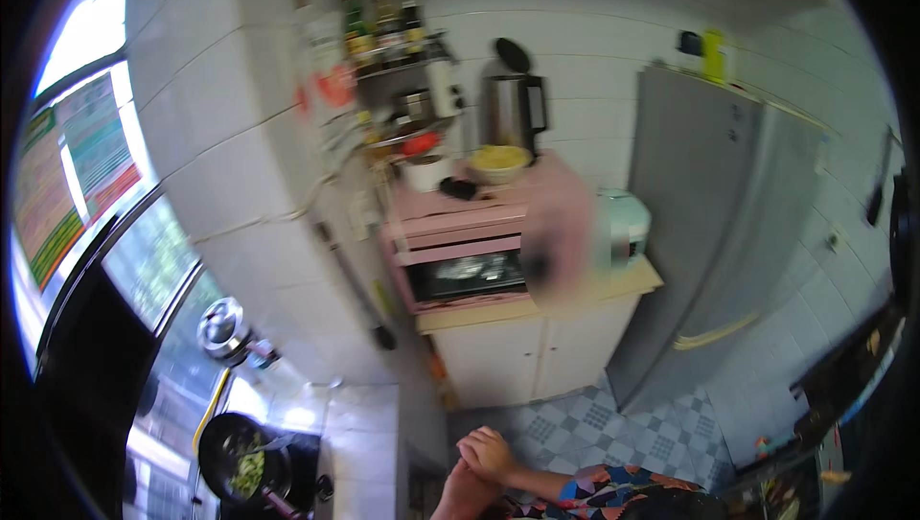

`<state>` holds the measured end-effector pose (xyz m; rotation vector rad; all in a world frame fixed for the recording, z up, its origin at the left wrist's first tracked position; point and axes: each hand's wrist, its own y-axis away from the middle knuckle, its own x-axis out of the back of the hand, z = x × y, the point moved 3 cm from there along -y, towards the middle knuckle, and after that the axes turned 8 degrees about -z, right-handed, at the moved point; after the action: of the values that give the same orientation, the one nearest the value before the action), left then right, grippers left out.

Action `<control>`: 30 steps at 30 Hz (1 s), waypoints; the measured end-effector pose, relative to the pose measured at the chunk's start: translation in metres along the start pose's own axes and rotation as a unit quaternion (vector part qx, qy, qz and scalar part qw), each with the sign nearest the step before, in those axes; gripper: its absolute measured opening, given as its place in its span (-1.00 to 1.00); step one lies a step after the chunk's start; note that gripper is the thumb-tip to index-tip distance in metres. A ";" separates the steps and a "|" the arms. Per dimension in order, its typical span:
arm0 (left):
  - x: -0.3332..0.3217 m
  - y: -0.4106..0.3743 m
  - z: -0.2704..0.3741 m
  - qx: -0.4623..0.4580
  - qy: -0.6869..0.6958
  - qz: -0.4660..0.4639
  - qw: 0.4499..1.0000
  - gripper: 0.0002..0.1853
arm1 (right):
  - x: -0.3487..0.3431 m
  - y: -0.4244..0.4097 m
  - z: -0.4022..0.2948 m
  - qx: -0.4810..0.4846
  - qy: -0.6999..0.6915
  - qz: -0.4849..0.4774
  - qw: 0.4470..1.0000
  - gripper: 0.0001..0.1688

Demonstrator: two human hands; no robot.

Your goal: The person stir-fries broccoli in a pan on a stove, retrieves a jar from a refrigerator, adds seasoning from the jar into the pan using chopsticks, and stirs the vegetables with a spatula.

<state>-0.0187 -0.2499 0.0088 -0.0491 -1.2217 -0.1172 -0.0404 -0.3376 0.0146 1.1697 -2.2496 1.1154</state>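
Observation:
Both hands are together low in the middle of the head view. My right hand point(490, 454) lies over my left hand point(468, 485), its fingers curled around it. The left hand's fingers are mostly hidden. No object shows in either hand. To the left, a dark wok point(213, 441) stands on the stove, holding chopped green food point(248, 475) and a metal spatula point(277, 442). A pale tiled counter point(363, 434) lies between the wok and the hands.
A pink oven point(460, 222) on a white cabinet point(489, 355) carries an open electric kettle point(507, 110), a bowl of yellow food point(498, 164) and a white pot point(428, 175). A bottle rack point(392, 63) hangs above. The grey refrigerator point(690, 211) stands right; a window point(144, 261) is left.

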 end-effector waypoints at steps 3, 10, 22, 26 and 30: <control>0.004 -0.047 0.039 -0.047 0.767 -0.017 0.639 -0.53 | 0.048 0.020 0.080 -0.087 -0.004 -0.007 0.996 -0.71; 0.004 -0.170 0.156 -0.050 0.913 -0.106 0.390 -0.40 | 0.320 0.053 0.270 -0.288 0.290 0.071 0.910 -0.67; 0.015 -0.295 0.215 0.071 0.889 -0.146 0.428 -0.57 | 0.502 0.026 0.338 -0.235 0.677 -0.231 0.658 -0.64; 0.003 -0.355 0.192 0.033 0.877 -0.233 0.419 -0.67 | 0.507 0.040 0.345 -0.226 0.689 -0.235 0.648 -0.65; 0.020 -0.414 0.189 -0.067 0.865 -0.268 0.419 -0.75 | 0.509 0.061 0.313 -0.261 0.635 -0.225 0.692 -0.71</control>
<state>-0.2368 -0.6430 0.0817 0.2913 0.9876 -0.6397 -0.3787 -0.8255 0.1088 0.3547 -0.9438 0.6100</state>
